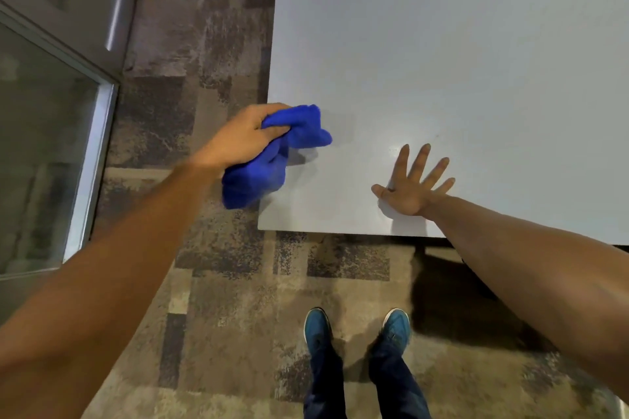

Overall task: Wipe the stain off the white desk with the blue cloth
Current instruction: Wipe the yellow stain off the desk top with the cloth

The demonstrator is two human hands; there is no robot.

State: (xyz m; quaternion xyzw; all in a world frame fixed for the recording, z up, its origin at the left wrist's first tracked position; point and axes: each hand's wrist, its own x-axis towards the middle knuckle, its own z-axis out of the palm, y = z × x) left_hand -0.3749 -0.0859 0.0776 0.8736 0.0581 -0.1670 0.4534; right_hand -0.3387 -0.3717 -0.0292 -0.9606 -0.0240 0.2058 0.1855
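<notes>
The white desk (459,61) fills the upper right of the head view, with its near left corner in front of me. My left hand (241,136) grips the bunched blue cloth (272,160) at the desk's left edge; part of the cloth hangs over the edge. My right hand (413,182) lies flat on the desk near its front edge, fingers spread, holding nothing. A faint small mark shows on the surface just beyond the right hand's fingers; I cannot tell whether it is the stain.
Patterned brown carpet (211,282) surrounds the desk. A glass panel with a metal frame (92,160) stands at the left. My two feet in blue shoes (357,326) stand just before the desk's front edge.
</notes>
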